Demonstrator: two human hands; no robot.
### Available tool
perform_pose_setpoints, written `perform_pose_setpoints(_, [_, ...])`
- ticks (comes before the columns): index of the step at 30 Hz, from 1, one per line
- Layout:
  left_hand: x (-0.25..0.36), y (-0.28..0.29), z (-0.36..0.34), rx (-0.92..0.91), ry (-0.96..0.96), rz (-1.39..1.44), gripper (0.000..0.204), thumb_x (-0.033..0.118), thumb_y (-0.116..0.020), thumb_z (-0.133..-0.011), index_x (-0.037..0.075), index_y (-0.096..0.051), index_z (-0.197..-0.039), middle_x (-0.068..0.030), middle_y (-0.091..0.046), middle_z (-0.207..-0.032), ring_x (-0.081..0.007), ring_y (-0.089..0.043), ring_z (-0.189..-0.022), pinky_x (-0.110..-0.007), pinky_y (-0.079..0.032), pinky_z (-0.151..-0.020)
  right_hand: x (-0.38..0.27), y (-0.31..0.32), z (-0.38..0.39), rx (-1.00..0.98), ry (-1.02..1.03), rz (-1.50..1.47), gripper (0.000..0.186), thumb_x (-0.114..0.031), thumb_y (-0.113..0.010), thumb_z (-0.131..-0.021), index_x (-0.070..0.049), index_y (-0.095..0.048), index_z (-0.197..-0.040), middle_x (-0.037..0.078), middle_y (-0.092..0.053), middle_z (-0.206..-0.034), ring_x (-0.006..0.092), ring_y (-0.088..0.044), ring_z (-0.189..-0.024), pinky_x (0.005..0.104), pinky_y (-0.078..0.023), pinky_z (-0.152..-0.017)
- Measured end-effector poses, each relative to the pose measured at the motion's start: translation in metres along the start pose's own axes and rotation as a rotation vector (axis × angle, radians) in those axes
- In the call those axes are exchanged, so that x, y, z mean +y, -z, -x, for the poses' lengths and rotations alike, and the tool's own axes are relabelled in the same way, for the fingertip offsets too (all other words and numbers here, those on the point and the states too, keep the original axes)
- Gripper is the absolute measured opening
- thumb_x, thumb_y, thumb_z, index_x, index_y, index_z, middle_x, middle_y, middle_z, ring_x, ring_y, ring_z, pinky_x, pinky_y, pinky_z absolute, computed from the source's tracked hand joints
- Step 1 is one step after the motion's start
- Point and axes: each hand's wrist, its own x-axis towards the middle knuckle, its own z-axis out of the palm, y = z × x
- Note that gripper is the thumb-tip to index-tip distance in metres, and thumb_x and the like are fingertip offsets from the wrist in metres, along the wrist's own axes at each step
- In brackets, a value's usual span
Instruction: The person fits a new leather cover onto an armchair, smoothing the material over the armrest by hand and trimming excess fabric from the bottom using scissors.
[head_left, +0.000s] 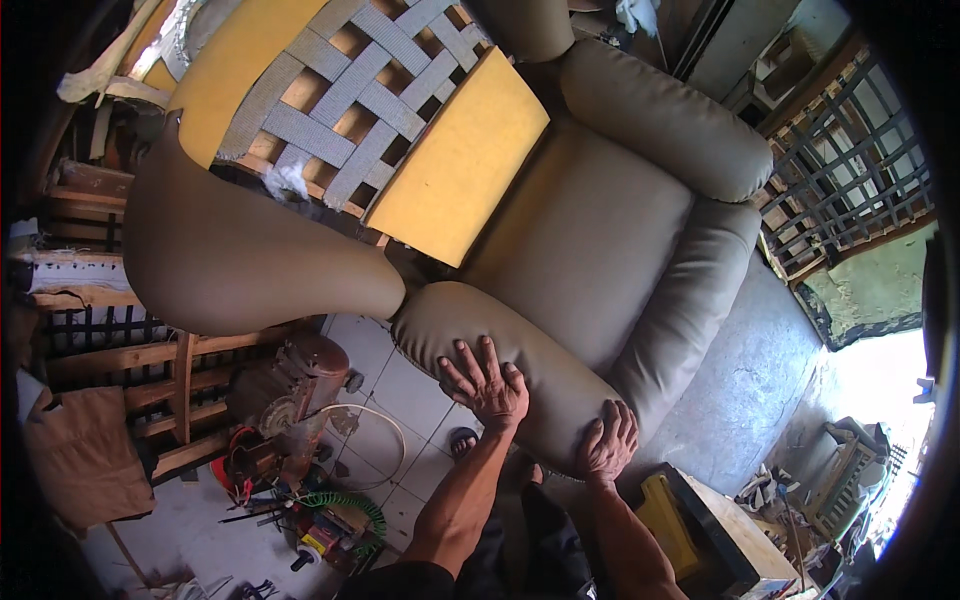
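A taupe upholstered armchair fills the middle of the view. My left hand (486, 388) lies on its near padded armrest (550, 372), palm down with the fingers spread. Farther right, my right hand (608, 446) rests over the front end of that same armrest, fingers extended along the cover and holding nothing. Beyond the armrest are the smooth seat (590, 225) and its rolled front edge (690, 285). A yellow foam panel (465, 155) stands bare at the back of the seat, beside woven grey webbing (365, 125). The curved side wing (235, 245) is covered in taupe material.
An air compressor (300, 385) with a hose stands on the tiled floor at left, near a coiled green hose (350, 505) and tools. Wooden frames (185, 385) are stacked behind it. A webbed frame (850, 165) leans at right. A wooden box (735, 530) sits by my right forearm.
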Motion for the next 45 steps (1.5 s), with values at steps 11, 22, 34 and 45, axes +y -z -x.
perform_pose_setpoints(11, [0.0007,0.0027,0.0,-0.046,0.023,0.001,0.06,0.035,-0.051,-0.09,0.018,-0.047,-0.148,-0.0163,-0.02,-0.164,-0.0486,-0.009,-0.15,-0.071,-0.014,-0.111,0.0018,-0.0016,0.001,-0.012,-0.003,0.002,0.049,-0.038,-0.043,-0.097,-0.011,-0.054,-0.137,0.012,-0.05,-0.142,0.034,-0.041,-0.136,0.0489,-0.03,-0.113])
perform_pose_setpoints(22, [0.0003,-0.0005,0.0015,-0.023,0.017,0.0,0.06,0.035,-0.05,-0.091,0.018,-0.047,-0.148,-0.0157,-0.018,-0.165,-0.0482,-0.007,-0.15,-0.07,-0.011,-0.113,-0.0003,-0.0005,0.0006,-0.015,-0.015,-0.002,0.048,-0.034,-0.046,-0.095,-0.011,-0.054,-0.136,0.013,-0.051,-0.142,0.0349,-0.042,-0.136,0.0494,-0.03,-0.113])
perform_pose_setpoints(34, [0.0002,-0.0002,0.0016,-0.018,0.011,-0.006,0.061,0.034,-0.051,-0.09,0.018,-0.047,-0.149,-0.0155,-0.018,-0.165,-0.0479,-0.006,-0.15,-0.07,-0.012,-0.113,0.0039,-0.0046,0.0009,0.003,-0.008,-0.029,0.049,-0.033,-0.05,-0.091,-0.01,-0.055,-0.134,0.013,-0.051,-0.141,0.0345,-0.042,-0.135,0.0498,-0.029,-0.113])
perform_pose_setpoints(45, [-0.0007,-0.0032,0.0025,0.012,0.001,-0.002,0.062,0.034,-0.051,-0.09,0.018,-0.046,-0.149,-0.0159,-0.019,-0.165,-0.0483,-0.009,-0.15,-0.069,-0.012,-0.113,0.005,-0.0044,0.0012,-0.004,0.007,0.005,0.049,-0.037,-0.044,-0.097,-0.01,-0.053,-0.137,0.014,-0.051,-0.142,0.0351,-0.042,-0.135,0.0495,-0.031,-0.112])
